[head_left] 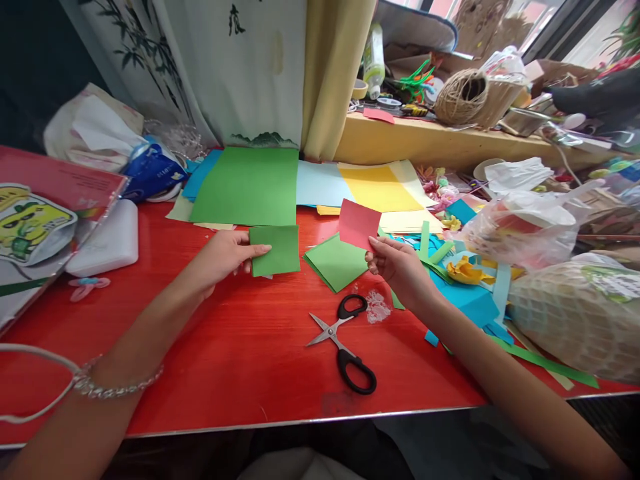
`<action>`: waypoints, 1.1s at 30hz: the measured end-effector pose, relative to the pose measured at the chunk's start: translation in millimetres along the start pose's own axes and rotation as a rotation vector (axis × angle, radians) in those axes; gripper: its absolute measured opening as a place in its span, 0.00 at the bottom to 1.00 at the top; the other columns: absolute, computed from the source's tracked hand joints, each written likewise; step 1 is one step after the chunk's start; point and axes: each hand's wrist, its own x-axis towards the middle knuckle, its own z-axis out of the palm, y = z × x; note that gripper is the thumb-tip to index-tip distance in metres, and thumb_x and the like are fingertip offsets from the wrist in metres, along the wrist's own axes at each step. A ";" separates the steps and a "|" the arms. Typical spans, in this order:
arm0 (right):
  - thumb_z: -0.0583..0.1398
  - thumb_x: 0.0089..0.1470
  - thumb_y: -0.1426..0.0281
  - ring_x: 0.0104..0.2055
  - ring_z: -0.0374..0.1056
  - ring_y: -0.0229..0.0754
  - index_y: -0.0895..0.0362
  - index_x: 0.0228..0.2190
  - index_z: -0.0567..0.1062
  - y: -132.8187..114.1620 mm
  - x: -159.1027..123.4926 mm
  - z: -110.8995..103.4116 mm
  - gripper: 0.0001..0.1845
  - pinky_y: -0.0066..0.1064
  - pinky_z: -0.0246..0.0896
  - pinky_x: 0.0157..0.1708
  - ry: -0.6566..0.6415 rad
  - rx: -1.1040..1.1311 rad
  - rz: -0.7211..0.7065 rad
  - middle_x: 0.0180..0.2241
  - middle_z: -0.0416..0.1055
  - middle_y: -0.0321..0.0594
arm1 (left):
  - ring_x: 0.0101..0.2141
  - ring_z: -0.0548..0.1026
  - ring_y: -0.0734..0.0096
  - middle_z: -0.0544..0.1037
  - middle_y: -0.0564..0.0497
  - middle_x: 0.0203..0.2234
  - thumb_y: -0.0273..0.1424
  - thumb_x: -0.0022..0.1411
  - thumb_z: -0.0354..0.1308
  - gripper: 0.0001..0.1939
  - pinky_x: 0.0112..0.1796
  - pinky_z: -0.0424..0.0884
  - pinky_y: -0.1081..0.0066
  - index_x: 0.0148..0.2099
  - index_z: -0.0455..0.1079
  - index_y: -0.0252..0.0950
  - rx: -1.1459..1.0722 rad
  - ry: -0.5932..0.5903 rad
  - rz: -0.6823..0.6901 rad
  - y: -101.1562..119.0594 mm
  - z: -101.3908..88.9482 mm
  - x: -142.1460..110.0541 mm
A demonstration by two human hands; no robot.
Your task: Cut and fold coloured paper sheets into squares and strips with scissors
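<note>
Between thumb and fingers, my left hand (225, 257) grips a green paper square (277, 252) left of centre. A red paper square (357, 223) is pinched at its lower right corner by my right hand (400, 263). Partly behind and below that red paper, a small stack of light green paper squares (334, 263) lies on the red table (225, 353). Nearer me rest black-handled scissors (330, 332) with their blades spread. Small whitish scraps (377, 307) lie beside the upper handle loop.
Large green (250, 187), pale blue (323, 183) and yellow sheets (383, 189) line the back. Blue and green offcuts (465, 300) and plastic bags (525, 227) crowd the right. A white case (110, 240) sits left. Twine (460, 97) stands on the sill.
</note>
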 end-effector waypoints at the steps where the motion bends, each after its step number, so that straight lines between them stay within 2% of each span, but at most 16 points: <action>1: 0.64 0.49 0.66 0.20 0.62 0.29 0.59 0.24 0.70 0.4 -0.4 0.3 0.10 0.19 0.57 0.20 -0.007 -0.002 0.003 0.21 0.69 0.34 | 0.16 0.60 0.76 0.65 0.56 0.12 0.42 0.48 0.61 0.16 0.19 0.54 0.73 0.20 0.63 0.37 0.055 0.007 0.003 -3.6 -4.7 3.3; 4: 0.64 0.49 0.66 0.20 0.62 0.29 0.58 0.24 0.70 1.2 -1.1 1.2 0.10 0.19 0.57 0.20 -0.016 -0.001 0.014 0.21 0.69 0.33 | 0.18 0.62 0.72 0.62 0.55 0.13 0.44 0.47 0.59 0.18 0.20 0.52 0.72 0.18 0.58 0.37 0.378 0.044 0.005 -14.8 -15.4 12.0; 6: 0.64 0.49 0.66 0.20 0.61 0.29 0.58 0.24 0.70 1.1 -1.4 1.7 0.10 0.19 0.56 0.20 -0.015 -0.001 0.018 0.20 0.68 0.33 | 0.22 0.67 0.66 0.67 0.52 0.18 0.44 0.46 0.58 0.16 0.21 0.55 0.70 0.22 0.63 0.37 0.588 0.067 -0.013 -20.5 -19.2 14.8; 7: 0.64 0.49 0.66 0.20 0.61 0.29 0.58 0.24 0.69 0.9 -1.6 1.9 0.10 0.19 0.56 0.20 -0.014 -0.003 0.018 0.21 0.68 0.33 | 0.26 0.70 0.61 0.71 0.49 0.23 0.44 0.46 0.57 0.15 0.23 0.58 0.69 0.28 0.66 0.37 0.651 0.080 -0.022 -22.4 -20.3 15.0; 8: 0.64 0.49 0.66 0.20 0.61 0.29 0.58 0.24 0.69 0.6 -1.8 2.0 0.10 0.19 0.56 0.20 -0.013 -0.006 0.016 0.21 0.68 0.33 | 0.31 0.72 0.57 0.73 0.47 0.30 0.45 0.46 0.57 0.19 0.27 0.62 0.67 0.36 0.68 0.36 0.685 0.100 -0.023 -23.7 -21.1 14.5; 10: 0.63 0.49 0.66 0.20 0.61 0.29 0.58 0.24 0.69 -0.1 -2.1 2.1 0.11 0.20 0.57 0.20 -0.011 -0.012 0.012 0.21 0.68 0.34 | 0.44 0.69 0.51 0.69 0.41 0.44 0.45 0.47 0.55 0.30 0.37 0.66 0.62 0.51 0.63 0.35 0.721 0.158 0.009 -24.2 -21.6 12.1; 11: 0.63 0.49 0.66 0.20 0.61 0.29 0.58 0.23 0.69 -0.4 -2.2 2.1 0.11 0.20 0.57 0.20 -0.012 -0.016 0.010 0.21 0.68 0.34 | 0.50 0.65 0.50 0.66 0.40 0.49 0.45 0.48 0.54 0.34 0.42 0.65 0.60 0.55 0.59 0.34 0.736 0.174 0.043 -23.6 -21.4 10.4; 13: 0.63 0.49 0.66 0.20 0.61 0.29 0.58 0.23 0.69 -0.8 -2.2 2.1 0.11 0.20 0.57 0.20 -0.014 -0.023 0.011 0.21 0.68 0.34 | 0.57 0.56 0.49 0.59 0.40 0.55 0.48 0.48 0.53 0.38 0.51 0.59 0.58 0.59 0.56 0.33 0.759 0.122 0.134 -21.1 -20.2 7.0; 15: 0.64 0.48 0.66 0.20 0.61 0.29 0.58 0.24 0.69 -0.9 -2.1 2.3 0.10 0.20 0.56 0.20 -0.015 -0.028 0.020 0.20 0.68 0.34 | 0.60 0.48 0.49 0.53 0.41 0.60 0.50 0.48 0.53 0.43 0.55 0.53 0.57 0.62 0.51 0.33 0.768 -0.027 0.223 -17.6 -17.9 3.4; 17: 0.64 0.47 0.65 0.20 0.61 0.30 0.58 0.24 0.69 -0.8 -2.1 2.6 0.11 0.20 0.56 0.20 -0.016 -0.036 0.033 0.20 0.68 0.34 | 0.62 0.41 0.49 0.47 0.43 0.63 0.51 0.48 0.53 0.46 0.58 0.47 0.55 0.64 0.46 0.33 0.791 -0.165 0.257 -14.0 -15.3 -0.2; 19: 0.65 0.46 0.65 0.20 0.61 0.30 0.57 0.25 0.69 -0.7 -2.2 3.0 0.11 0.21 0.56 0.19 -0.022 -0.044 0.039 0.20 0.68 0.33 | 0.63 0.37 0.48 0.45 0.43 0.64 0.49 0.50 0.51 0.46 0.58 0.44 0.53 0.66 0.42 0.33 0.822 -0.222 0.223 -11.1 -13.7 -3.1; 21: 0.65 0.45 0.64 0.20 0.61 0.30 0.57 0.25 0.69 -0.8 -2.4 3.4 0.12 0.22 0.56 0.19 -0.026 -0.051 0.037 0.20 0.68 0.33 | 0.63 0.37 0.45 0.47 0.45 0.64 0.47 0.51 0.50 0.44 0.57 0.46 0.51 0.66 0.42 0.35 0.839 -0.222 0.173 -9.4 -13.4 -4.6; 26: 0.65 0.45 0.63 0.20 0.61 0.31 0.57 0.25 0.69 -1.4 -2.8 4.2 0.12 0.23 0.56 0.20 -0.025 -0.095 0.019 0.20 0.68 0.33 | 0.61 0.47 0.46 0.57 0.43 0.60 0.47 0.50 0.52 0.42 0.56 0.50 0.55 0.64 0.48 0.35 0.879 -0.184 0.213 -11.3 -14.6 -1.0; 30: 0.64 0.46 0.63 0.20 0.61 0.31 0.56 0.25 0.69 -0.8 -3.0 4.7 0.11 0.25 0.56 0.21 -0.031 -0.135 0.002 0.20 0.68 0.34 | 0.59 0.52 0.48 0.62 0.42 0.57 0.48 0.49 0.53 0.41 0.56 0.49 0.57 0.62 0.54 0.34 0.897 -0.109 0.298 -18.1 -14.9 5.7; 33: 0.63 0.48 0.63 0.20 0.61 0.32 0.56 0.25 0.69 0.2 -3.9 5.6 0.11 0.25 0.56 0.21 -0.036 -0.162 -0.005 0.20 0.69 0.34 | 0.56 0.58 0.50 0.64 0.41 0.54 0.49 0.49 0.54 0.39 0.54 0.55 0.59 0.60 0.56 0.34 0.885 -0.097 0.329 -22.4 -17.4 10.0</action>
